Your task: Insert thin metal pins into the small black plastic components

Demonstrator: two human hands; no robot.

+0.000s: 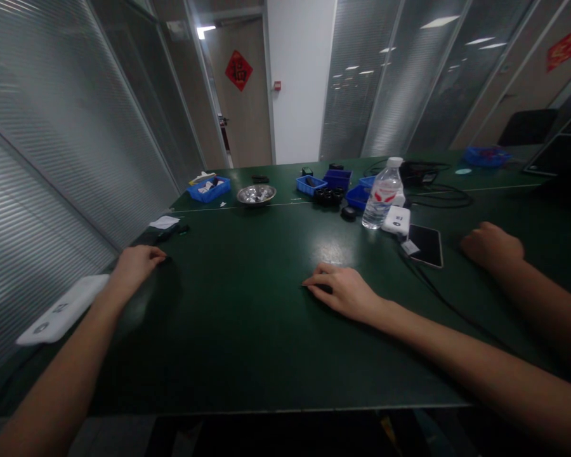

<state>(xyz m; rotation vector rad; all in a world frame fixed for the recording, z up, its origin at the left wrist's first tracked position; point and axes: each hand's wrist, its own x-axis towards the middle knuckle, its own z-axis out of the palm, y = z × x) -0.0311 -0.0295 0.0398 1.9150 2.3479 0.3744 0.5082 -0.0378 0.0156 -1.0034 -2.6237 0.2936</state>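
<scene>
- Left hand [134, 268] pinched a dark piece [166, 260] low over the table [247, 343], fingertips presumably together because it was small.
- Right hand [345, 291] rested mid-table, perhaps for steadiness; its grip I couldn't tell.

Bowl [255, 202] left of bottle [380, 198] on table [238, 304], right hand [349, 293] before both

L hand [136, 270] near the green table's [238, 330] L side, fingertips at a small dark item [166, 261]. R hand [347, 293] rests mid-table, fingers pinched — contents unclear. Water btl. [380, 200] upright beyond, w/ phone [428, 246] nearby — co-worker's hand [493, 246] just R of it.
</scene>
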